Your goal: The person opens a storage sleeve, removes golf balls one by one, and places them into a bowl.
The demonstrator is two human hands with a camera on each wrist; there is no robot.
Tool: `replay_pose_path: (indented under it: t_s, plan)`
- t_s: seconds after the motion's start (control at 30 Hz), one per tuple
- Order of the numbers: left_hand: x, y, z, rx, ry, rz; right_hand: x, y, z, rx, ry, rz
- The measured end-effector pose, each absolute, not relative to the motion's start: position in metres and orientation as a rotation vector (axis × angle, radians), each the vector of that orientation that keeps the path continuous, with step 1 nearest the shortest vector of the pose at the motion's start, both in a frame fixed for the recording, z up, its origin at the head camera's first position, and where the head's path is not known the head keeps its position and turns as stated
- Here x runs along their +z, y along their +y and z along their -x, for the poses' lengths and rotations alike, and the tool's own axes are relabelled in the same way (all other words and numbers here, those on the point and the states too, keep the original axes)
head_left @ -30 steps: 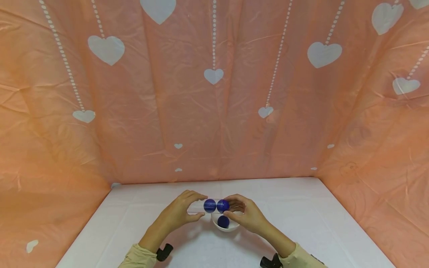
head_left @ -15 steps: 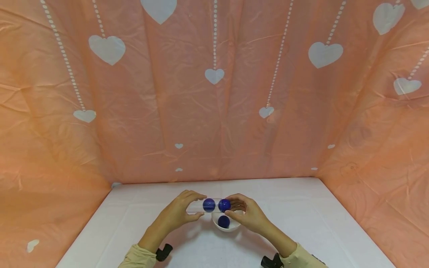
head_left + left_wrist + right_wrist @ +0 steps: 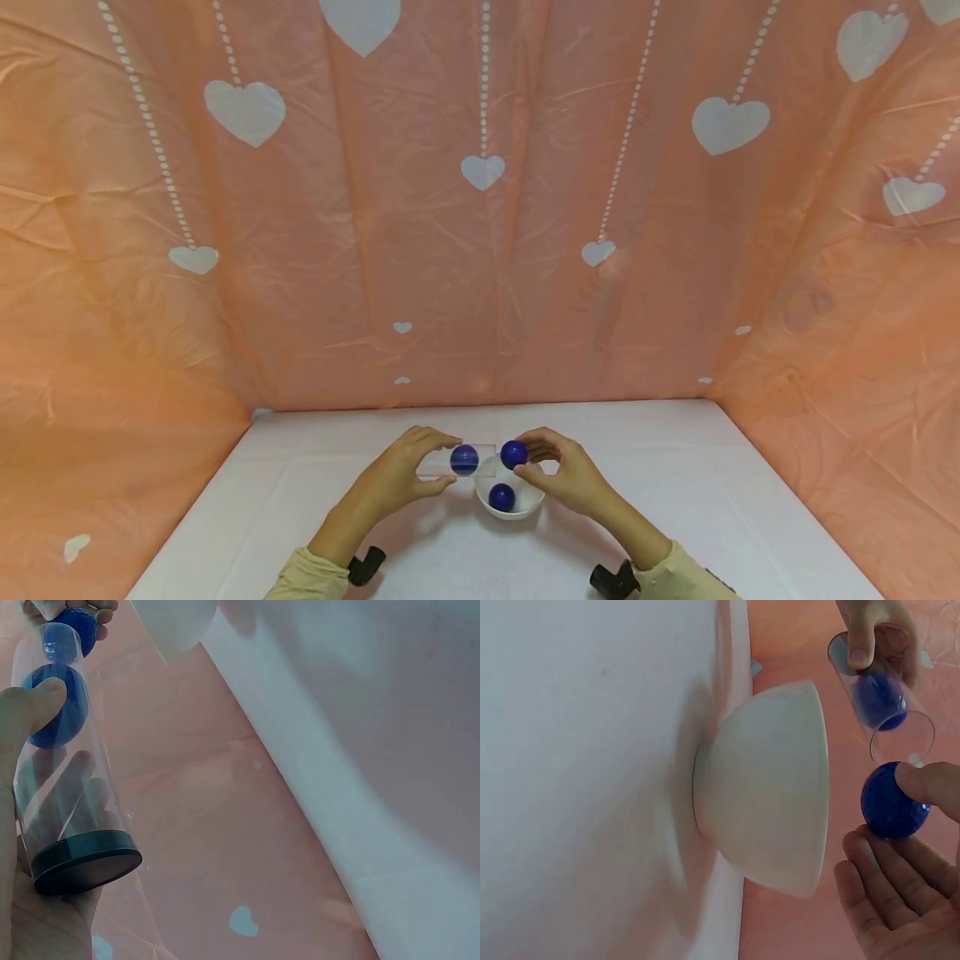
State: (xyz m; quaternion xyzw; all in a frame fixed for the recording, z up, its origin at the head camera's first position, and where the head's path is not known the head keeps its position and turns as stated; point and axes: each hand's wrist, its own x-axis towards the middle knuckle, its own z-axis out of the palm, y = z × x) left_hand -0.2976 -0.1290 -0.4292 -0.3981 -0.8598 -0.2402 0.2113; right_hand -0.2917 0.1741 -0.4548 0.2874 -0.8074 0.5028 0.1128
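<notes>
My left hand (image 3: pixel 397 473) grips a clear plastic tube (image 3: pixel 437 461), held level above the table. A blue ball (image 3: pixel 464 460) sits inside it. A black cap (image 3: pixel 86 862) closes the tube's left end, and the other end is uncovered. Just outside that mouth, my right hand (image 3: pixel 566 475) pinches a second blue ball (image 3: pixel 894 801) between thumb and fingers; its surface looks textured. Below the hands, a white bowl (image 3: pixel 769 787) stands on the table with another blue ball (image 3: pixel 502 497) in it.
A white cloth (image 3: pixel 300 533) covers the table. An orange sheet with pale hearts (image 3: pixel 480 275) hangs behind and at both sides. Black wrist mounts (image 3: pixel 367 565) show at the cuffs of the sleeves.
My right hand has drawn a blue ball out of the tube's mouth, to the right and slightly up. The left hand and tube have barely moved; the ball inside has shifted slightly left.
</notes>
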Motion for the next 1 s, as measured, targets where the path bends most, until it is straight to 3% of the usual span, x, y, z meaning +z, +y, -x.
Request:
replay_pose_path:
  t_s: [1.0]
  plan:
    - [-0.427, -0.129, 0.296, -0.597, -2.380, 1.104, -0.455, 0.190, 0.299, 1.149, -2.533, -0.853]
